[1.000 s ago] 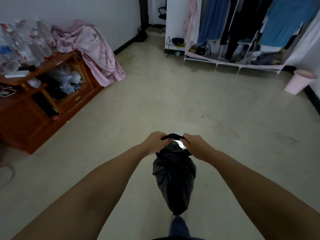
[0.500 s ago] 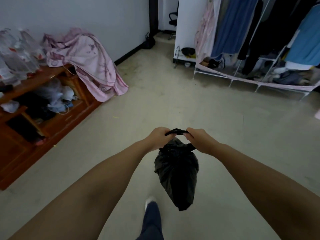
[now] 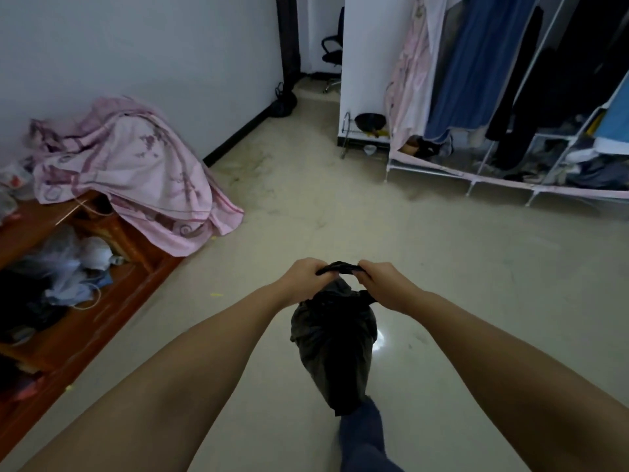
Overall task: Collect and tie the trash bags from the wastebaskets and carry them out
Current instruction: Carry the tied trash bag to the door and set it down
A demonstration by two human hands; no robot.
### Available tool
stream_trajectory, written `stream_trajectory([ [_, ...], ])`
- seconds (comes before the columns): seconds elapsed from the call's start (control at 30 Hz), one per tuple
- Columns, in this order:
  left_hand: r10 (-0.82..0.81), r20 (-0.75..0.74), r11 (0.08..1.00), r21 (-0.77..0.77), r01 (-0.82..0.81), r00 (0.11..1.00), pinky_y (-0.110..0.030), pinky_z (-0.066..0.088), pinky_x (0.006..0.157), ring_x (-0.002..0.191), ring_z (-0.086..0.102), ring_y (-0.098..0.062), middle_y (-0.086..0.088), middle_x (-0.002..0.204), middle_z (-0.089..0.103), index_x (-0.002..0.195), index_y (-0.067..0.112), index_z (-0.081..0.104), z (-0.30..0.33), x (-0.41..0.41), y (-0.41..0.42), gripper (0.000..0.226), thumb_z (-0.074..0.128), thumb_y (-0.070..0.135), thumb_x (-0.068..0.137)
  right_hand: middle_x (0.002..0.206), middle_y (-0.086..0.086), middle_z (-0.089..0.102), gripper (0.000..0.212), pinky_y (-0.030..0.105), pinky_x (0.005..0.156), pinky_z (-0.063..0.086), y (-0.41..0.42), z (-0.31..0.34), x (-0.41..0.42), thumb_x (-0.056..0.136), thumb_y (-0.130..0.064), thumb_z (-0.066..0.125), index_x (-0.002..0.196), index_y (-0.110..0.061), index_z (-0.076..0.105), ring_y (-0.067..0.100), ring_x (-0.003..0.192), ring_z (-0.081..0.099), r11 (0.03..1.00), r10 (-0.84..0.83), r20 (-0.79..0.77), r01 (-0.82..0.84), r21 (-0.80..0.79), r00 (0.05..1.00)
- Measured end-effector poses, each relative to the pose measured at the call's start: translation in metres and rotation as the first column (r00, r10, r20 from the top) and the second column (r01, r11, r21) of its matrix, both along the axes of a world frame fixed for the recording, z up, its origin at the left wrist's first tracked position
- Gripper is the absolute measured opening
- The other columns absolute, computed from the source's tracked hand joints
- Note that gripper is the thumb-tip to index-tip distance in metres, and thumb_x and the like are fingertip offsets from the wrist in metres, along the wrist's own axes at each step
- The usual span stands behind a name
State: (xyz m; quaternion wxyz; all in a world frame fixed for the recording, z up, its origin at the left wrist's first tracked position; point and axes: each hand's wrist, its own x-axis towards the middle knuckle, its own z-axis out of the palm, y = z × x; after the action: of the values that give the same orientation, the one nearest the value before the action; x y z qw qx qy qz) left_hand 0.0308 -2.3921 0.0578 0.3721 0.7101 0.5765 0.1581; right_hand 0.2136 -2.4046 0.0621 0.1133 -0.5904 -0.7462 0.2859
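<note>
A full black trash bag (image 3: pixel 335 345) hangs in front of me above the pale floor. My left hand (image 3: pixel 304 279) grips one twisted end of the bag's top. My right hand (image 3: pixel 381 284) grips the other end. A short black strip of the bag's neck stretches between the two fists. The bag's bottom hangs in front of my leg in blue trousers (image 3: pixel 362 437).
A low wooden cabinet (image 3: pixel 85 301) with clutter runs along the left, draped with a pink sheet (image 3: pixel 136 178). A white clothes rack (image 3: pixel 510 172) with hanging garments stands at the right. A doorway with an office chair (image 3: pixel 332 54) lies straight ahead.
I have walked forward and the view has swung left; the pink wastebasket at the right is out of view. Both hands keep their grip on the bag's top.
</note>
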Motion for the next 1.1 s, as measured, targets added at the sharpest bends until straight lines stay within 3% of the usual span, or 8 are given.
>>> stream_trajectory([
  [0.33, 0.169, 0.065, 0.985, -0.023, -0.168, 0.983, -0.028, 0.039, 0.052, 0.048, 0.047, -0.018, 0.000, 0.052, 0.044, 0.065, 0.012, 0.052, 0.002, -0.014, 0.264, 0.032, 0.054, 0.031, 0.092, 0.065, 0.001, 0.044, 0.025, 0.028, 0.050, 0.030, 0.292, 0.008, -0.013, 0.100, -0.025, 0.035, 0.082, -0.010, 0.044, 0.015, 0.054, 0.039, 0.987, 0.159, 0.012, -0.159, -0.011, 0.987],
  [0.57, 0.214, 0.069, 0.976, -0.053, -0.210, 0.974, -0.029, 0.041, 0.054, 0.049, 0.048, -0.018, -0.008, 0.060, 0.048, 0.069, 0.011, 0.054, -0.013, -0.044, 0.432, 0.032, 0.053, 0.034, 0.091, 0.071, 0.004, 0.048, 0.025, 0.027, 0.052, 0.030, 0.473, -0.003, -0.046, 0.100, -0.025, 0.034, 0.084, -0.009, 0.045, 0.020, 0.062, 0.043, 0.971, 0.237, 0.079, -0.234, -0.040, 0.968],
  [0.7, 0.191, 0.076, 0.981, -0.036, -0.189, 0.979, -0.030, 0.039, 0.054, 0.050, 0.048, -0.019, -0.004, 0.056, 0.047, 0.068, 0.012, 0.052, -0.022, -0.073, 0.552, 0.032, 0.054, 0.034, 0.091, 0.067, 0.001, 0.046, 0.026, 0.031, 0.054, 0.031, 0.590, -0.012, -0.074, 0.100, -0.025, 0.034, 0.083, -0.009, 0.046, 0.022, 0.063, 0.044, 0.980, 0.200, 0.067, -0.200, -0.015, 0.977],
  [0.87, 0.104, 0.005, 0.994, -0.035, -0.103, 0.995, -0.027, 0.037, 0.053, 0.048, 0.047, -0.014, 0.000, 0.053, 0.046, 0.063, 0.017, 0.050, -0.015, -0.115, 0.691, 0.033, 0.054, 0.035, 0.091, 0.076, 0.010, 0.052, 0.023, 0.033, 0.061, 0.033, 0.715, -0.012, -0.113, 0.099, -0.023, 0.036, 0.082, -0.011, 0.044, 0.026, 0.069, 0.048, 0.989, 0.144, 0.037, -0.143, -0.030, 0.989],
  [1.1, 0.050, -0.008, 0.998, -0.026, -0.050, 0.999, -0.030, 0.040, 0.055, 0.051, 0.049, -0.018, -0.001, 0.055, 0.046, 0.065, 0.014, 0.050, -0.006, -0.155, 0.877, 0.033, 0.053, 0.034, 0.091, 0.073, 0.008, 0.050, 0.022, 0.029, 0.053, 0.030, 0.892, -0.003, -0.153, 0.099, -0.022, 0.036, 0.082, -0.011, 0.044, 0.023, 0.064, 0.044, 0.996, 0.092, 0.018, -0.091, -0.011, 0.996],
])
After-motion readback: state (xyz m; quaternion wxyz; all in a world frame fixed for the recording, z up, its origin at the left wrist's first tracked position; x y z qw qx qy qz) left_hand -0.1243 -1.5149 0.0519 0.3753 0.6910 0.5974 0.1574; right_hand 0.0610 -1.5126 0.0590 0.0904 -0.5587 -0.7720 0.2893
